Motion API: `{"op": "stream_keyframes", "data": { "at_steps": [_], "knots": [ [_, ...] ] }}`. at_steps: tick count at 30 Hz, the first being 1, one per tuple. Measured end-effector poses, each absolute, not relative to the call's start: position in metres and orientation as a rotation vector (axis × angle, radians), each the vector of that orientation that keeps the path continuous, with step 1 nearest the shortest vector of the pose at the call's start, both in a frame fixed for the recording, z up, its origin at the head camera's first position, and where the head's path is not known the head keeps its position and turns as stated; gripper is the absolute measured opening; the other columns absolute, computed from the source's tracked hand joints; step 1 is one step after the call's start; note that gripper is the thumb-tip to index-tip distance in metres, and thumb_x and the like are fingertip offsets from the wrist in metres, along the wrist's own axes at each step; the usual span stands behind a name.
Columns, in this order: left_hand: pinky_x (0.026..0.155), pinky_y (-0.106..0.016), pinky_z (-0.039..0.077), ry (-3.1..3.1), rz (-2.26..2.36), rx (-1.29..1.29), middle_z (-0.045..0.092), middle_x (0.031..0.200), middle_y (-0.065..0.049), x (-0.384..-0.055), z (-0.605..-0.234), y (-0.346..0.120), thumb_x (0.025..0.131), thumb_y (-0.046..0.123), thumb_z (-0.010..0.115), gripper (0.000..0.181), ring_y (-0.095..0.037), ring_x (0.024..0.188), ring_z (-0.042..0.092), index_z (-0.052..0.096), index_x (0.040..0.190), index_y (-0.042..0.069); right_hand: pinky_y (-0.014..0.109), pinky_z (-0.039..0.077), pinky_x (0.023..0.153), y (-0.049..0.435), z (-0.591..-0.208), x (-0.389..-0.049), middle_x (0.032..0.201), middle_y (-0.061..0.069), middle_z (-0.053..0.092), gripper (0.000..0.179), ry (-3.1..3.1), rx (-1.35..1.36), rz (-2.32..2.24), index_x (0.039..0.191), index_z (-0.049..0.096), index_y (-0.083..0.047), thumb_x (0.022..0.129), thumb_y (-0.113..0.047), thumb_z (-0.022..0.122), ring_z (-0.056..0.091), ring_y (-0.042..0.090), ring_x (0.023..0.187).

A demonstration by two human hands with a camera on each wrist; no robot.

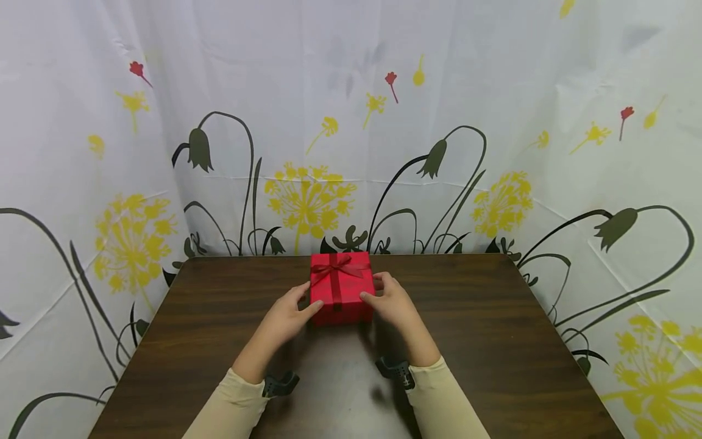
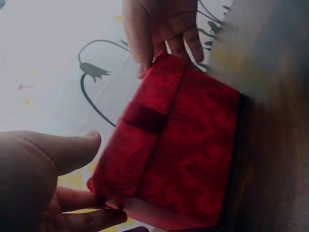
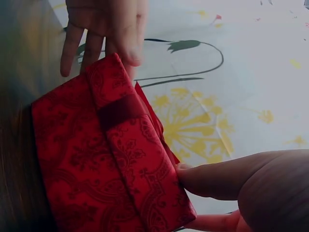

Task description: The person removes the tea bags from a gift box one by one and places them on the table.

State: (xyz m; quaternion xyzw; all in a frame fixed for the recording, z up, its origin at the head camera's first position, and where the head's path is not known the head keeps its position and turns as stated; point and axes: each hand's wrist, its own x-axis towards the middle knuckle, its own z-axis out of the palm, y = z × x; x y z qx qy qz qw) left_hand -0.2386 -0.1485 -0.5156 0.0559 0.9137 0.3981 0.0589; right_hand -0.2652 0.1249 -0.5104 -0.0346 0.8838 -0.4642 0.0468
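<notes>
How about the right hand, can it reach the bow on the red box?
Probably yes. The right hand is close at the right side of the red box, and nothing seems to cover the bow on top.

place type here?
Probably an indoor recording setup, though the wider room is hidden: white floral-printed cloth hangs behind and on both sides of a dark wood-grain table, and the person wears a dark device on each wrist.
</notes>
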Motion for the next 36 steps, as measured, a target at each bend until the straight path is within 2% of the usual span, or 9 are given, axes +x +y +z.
{"op": "stream_keyframes", "data": {
  "at_steps": [6,10,13,20,24,30,36],
  "knots": [
    [0.127,-0.064,0.037,2.787,1.225,0.181,0.047,0.167,-0.027,-0.239,-0.525,-0.146,0.108,0.036,0.069,0.077,-0.046,0.156,0.046,0.039,0.167,-0.001,0.051,0.059,0.098,0.125,-0.509,-0.266,0.123,0.018,0.075,0.06,2.74,-0.083,-1.307,0.146,0.061,0.001,0.101,-0.035,0.078,0.071,0.031,0.109],
    [0.13,-0.062,0.034,2.771,1.267,0.179,0.042,0.171,-0.025,-0.24,-0.53,-0.147,0.11,0.035,0.065,0.075,-0.044,0.159,0.042,0.034,0.169,0.0,0.048,0.059,0.094,0.124,-0.512,-0.268,0.118,0.017,0.075,0.058,2.743,-0.1,-1.304,0.144,0.062,0.001,0.101,-0.035,0.078,0.069,0.028,0.104],
    [0.129,-0.063,0.034,2.758,1.317,0.182,0.042,0.171,-0.025,-0.241,-0.534,-0.146,0.111,0.035,0.063,0.074,-0.044,0.159,0.042,0.035,0.17,0.002,0.048,0.059,0.094,0.125,-0.512,-0.268,0.117,0.016,0.076,0.056,2.756,-0.093,-1.331,0.142,0.063,0.0,0.101,-0.035,0.079,0.07,0.028,0.103],
    [0.125,-0.061,0.041,2.737,1.435,0.132,0.054,0.164,-0.023,-0.243,-0.54,-0.139,0.109,0.034,0.067,0.069,-0.041,0.151,0.054,0.042,0.168,0.007,0.051,0.059,0.095,0.127,-0.512,-0.269,0.121,0.016,0.075,0.053,2.808,-0.101,-1.323,0.141,0.064,-0.002,0.101,-0.033,0.078,0.072,0.029,0.106],
    [0.127,-0.061,0.039,2.74,1.445,0.147,0.051,0.166,-0.022,-0.242,-0.541,-0.139,0.11,0.033,0.065,0.07,-0.04,0.154,0.051,0.039,0.169,0.006,0.05,0.06,0.095,0.127,-0.511,-0.269,0.125,0.016,0.074,0.051,2.836,-0.112,-1.293,0.14,0.066,-0.002,0.101,-0.034,0.078,0.073,0.029,0.107],
    [0.129,-0.061,0.036,2.745,1.439,0.18,0.046,0.17,-0.022,-0.242,-0.541,-0.139,0.112,0.034,0.063,0.071,-0.041,0.157,0.046,0.035,0.17,0.005,0.05,0.06,0.094,0.126,-0.509,-0.267,0.122,0.016,0.073,0.048,2.873,-0.129,-1.268,0.136,0.068,-0.003,0.101,-0.034,0.078,0.072,0.029,0.107],
    [0.13,-0.062,0.033,2.748,1.431,0.195,0.043,0.172,-0.019,-0.241,-0.538,-0.138,0.112,0.033,0.062,0.071,-0.04,0.16,0.042,0.032,0.172,0.009,0.051,0.06,0.096,0.125,-0.509,-0.266,0.122,0.017,0.072,0.047,2.895,-0.112,-1.255,0.137,0.068,-0.004,0.102,-0.034,0.077,0.072,0.03,0.108]
  ]
}}
